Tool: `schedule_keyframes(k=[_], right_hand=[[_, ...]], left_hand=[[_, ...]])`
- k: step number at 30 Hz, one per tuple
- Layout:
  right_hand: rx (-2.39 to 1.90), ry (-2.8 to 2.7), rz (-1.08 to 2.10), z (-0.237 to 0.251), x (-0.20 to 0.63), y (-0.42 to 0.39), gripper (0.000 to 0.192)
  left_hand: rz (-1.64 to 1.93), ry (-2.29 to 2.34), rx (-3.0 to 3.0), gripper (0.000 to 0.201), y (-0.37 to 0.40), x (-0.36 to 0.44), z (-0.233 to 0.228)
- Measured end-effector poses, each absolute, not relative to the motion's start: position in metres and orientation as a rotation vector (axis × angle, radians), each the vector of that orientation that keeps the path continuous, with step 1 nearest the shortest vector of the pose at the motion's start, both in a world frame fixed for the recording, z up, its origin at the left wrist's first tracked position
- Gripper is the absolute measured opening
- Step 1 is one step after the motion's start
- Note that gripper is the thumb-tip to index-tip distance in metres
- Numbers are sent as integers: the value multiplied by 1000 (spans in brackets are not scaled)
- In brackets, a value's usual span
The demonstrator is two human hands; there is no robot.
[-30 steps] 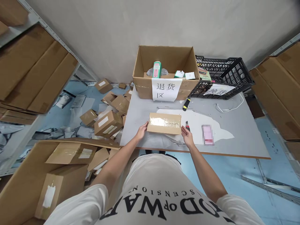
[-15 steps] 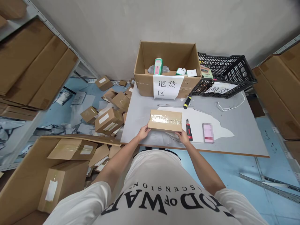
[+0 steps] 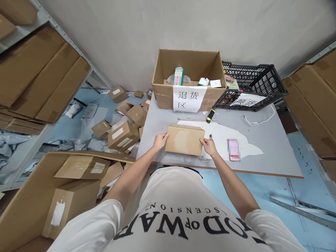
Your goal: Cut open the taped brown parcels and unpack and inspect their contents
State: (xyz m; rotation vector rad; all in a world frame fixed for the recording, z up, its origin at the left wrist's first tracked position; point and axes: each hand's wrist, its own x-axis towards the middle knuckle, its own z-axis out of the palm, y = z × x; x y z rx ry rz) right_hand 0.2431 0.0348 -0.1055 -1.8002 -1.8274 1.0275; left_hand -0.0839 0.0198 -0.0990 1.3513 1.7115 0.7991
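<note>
A small brown cardboard box point(image 3: 184, 140) is between my hands near the table's front edge, a plain side facing me. My left hand point(image 3: 160, 141) grips its left end, thumb on top. At the opposite end my right hand point(image 3: 209, 146) pinches the box's edge. Beside my right hand, a red and black utility knife point(image 3: 210, 137) lies mostly hidden under the fingers. Farther back is a yellow and black cutter point(image 3: 210, 116). To the right, a pink item point(image 3: 233, 149), blurred out, rests on the white sheet point(image 3: 249, 145).
At the table's point(image 3: 278, 157) back stand a large open carton point(image 3: 162, 96) with small boxes and a black plastic crate point(image 3: 273, 85). Left of it, several cardboard boxes point(image 3: 123, 134) cover the floor, and a big carton point(image 3: 28, 196) holds more. Shelves with cartons point(image 3: 39, 73) flank both sides.
The box has been tipped, so its taped face no longer shows and a plain side faces me. Both hands moved up slightly with it, and my right hand now covers most of the red knife.
</note>
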Motion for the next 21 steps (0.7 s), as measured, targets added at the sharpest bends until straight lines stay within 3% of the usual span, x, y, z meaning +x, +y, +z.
schedule_keyframes(k=[10, 17, 21], right_hand=[[-1961, -1846, 976, -114, 237, 55, 62], [-2042, -1717, 985, -121, 235, 63, 61], [-2026, -1650, 944, -123, 234, 60, 60]], left_hand=[[834, 1577, 1102, 44, 34, -81, -117], [886, 1308, 968, 82, 30, -79, -129], [928, 1215, 892, 88, 27, -82, -138]])
